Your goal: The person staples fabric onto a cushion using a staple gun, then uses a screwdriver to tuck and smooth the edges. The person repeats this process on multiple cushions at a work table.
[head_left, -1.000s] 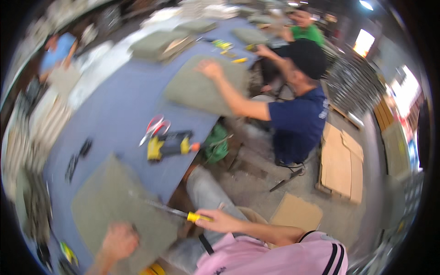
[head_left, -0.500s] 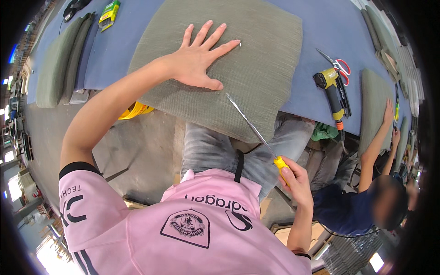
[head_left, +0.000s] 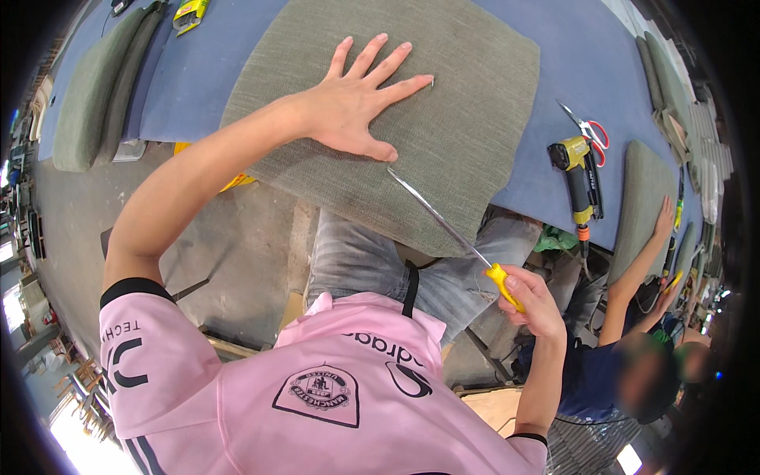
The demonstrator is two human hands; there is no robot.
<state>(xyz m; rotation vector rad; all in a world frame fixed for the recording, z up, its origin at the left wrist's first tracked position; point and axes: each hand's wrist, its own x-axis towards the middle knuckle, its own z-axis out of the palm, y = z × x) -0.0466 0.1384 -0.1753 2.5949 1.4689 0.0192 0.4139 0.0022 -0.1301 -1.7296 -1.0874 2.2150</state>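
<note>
A grey-green fabric-covered cushion [head_left: 467, 119] lies over the table's near edge, its front part hanging above my legs. My left hand [head_left: 352, 107] rests flat on it with the fingers spread. By that hand's index fingertip is a tiny pale bit, too small to name. My right hand [head_left: 532, 299] is closed around the yellow handle of a screwdriver [head_left: 445, 224] with a long metal shaft. The shaft slants up and left across the fabric. Its tip is just below my left thumb; whether it touches the cloth I cannot tell.
On the blue table [head_left: 546, 166] to the right lie a yellow-and-black air nailer [head_left: 580, 178] with a hose and red-handled scissors [head_left: 590, 133]. Padded cushions [head_left: 95, 95] stand at the left near a yellow-green box [head_left: 190, 14]. A co-worker [head_left: 586, 372] handles another cushion [head_left: 645, 206] at the right.
My right hand has shifted right and slightly down with the screwdriver. The cushion and my left hand sit a little farther right in the picture. The co-worker's arms have moved.
</note>
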